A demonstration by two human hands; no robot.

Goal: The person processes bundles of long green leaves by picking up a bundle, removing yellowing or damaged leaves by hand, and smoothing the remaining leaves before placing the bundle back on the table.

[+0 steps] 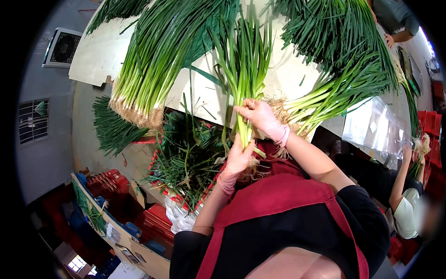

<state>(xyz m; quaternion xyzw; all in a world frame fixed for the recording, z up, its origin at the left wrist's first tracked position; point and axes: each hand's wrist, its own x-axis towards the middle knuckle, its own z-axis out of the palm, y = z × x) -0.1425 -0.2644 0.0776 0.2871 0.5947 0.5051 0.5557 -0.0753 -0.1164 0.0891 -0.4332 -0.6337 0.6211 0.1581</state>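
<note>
Both my hands wear thin pinkish gloves and hold a bunch of long green onions (245, 75), leaves pointing away from me. My left hand (238, 158) grips the pale lower stems near the roots, which hang partly hidden at the apron. My right hand (258, 113) closes round the stems a little higher up. Left of the bunch, a large pile of green onions (150, 76) lies on the white table (205, 94), its roots over the edge. At the right, a smaller bundle of green onions (324, 101) lies with its roots close to my right hand.
A red crate (209, 190) of leaf scraps stands below the table edge. Clear plastic bags (374, 127) lie at the right. One co-worker (406, 205) holds onions at far right; another person's hand (389, 40) is at the upper right. Red crates (108, 185) stand lower left.
</note>
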